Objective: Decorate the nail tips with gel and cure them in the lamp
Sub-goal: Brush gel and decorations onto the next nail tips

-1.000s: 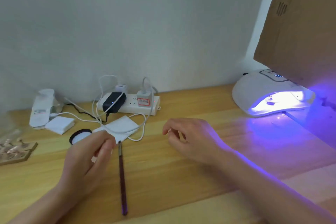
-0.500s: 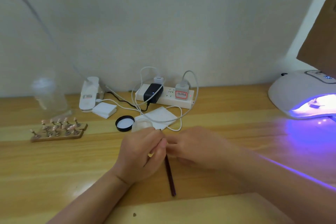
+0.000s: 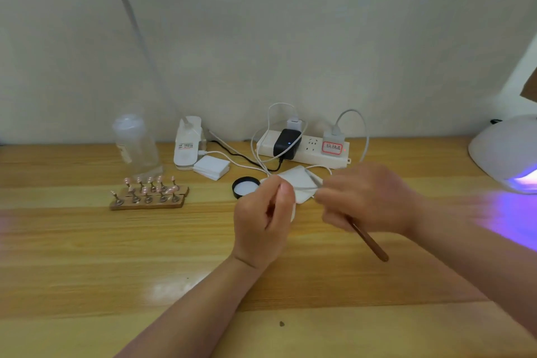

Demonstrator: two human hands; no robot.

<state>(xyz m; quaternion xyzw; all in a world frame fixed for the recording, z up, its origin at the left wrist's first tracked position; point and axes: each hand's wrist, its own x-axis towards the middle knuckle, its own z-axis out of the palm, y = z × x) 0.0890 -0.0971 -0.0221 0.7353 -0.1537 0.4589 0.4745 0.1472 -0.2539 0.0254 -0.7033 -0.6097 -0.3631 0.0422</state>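
Lifted off the worktop (image 3: 72, 241) since half a second ago, the brush (image 3: 367, 240) now sits gripped in the blurred right hand (image 3: 369, 200), handle slanting down to its right. Just left, the left hand (image 3: 261, 221) curls around something small and white. Nail tips (image 3: 148, 192) stand well left of both hands; the glowing lamp (image 3: 505, 151) lies far right.

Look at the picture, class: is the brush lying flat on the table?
No: the right hand holds the brush tilted, above the table.
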